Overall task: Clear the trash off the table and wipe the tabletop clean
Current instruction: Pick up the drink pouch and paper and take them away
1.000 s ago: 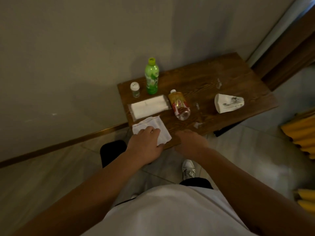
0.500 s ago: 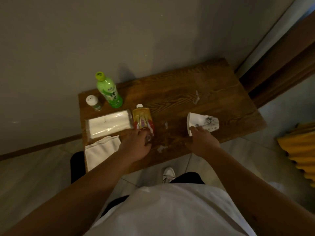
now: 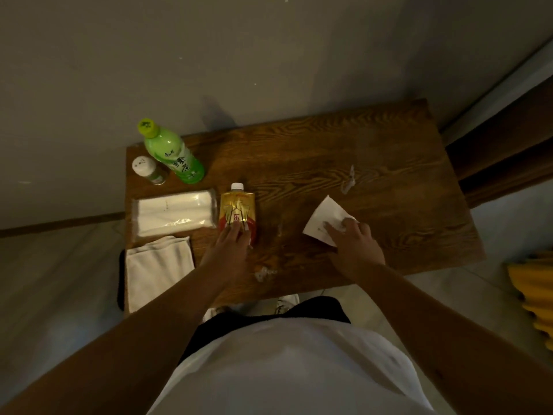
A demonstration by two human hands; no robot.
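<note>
On the dark wooden table [image 3: 374, 151] a yellow and red drink bottle [image 3: 238, 205] with a white cap is held by my left hand [image 3: 230, 250], fingers wrapped round its lower part. My right hand [image 3: 356, 244] grips a white paper cup [image 3: 324, 221] lying on its side at the middle right. A folded white cloth [image 3: 155, 265] lies at the near left corner, hanging over the edge. Small clear plastic scraps lie near the front edge [image 3: 263, 274] and further back on the right [image 3: 348, 181].
A green tea bottle [image 3: 173, 154] and a small white-capped jar [image 3: 148, 169] stand at the back left, by the wall. A pack of white tissues [image 3: 175, 212] lies left of the yellow bottle. Something black [image 3: 121, 280] sits under the table's left end. Yellow objects [image 3: 535, 295] lie on the floor at right.
My left hand left the white cloth and took hold of the yellow bottle. My right hand moved right and closed on the paper cup. The view has come closer to the table.
</note>
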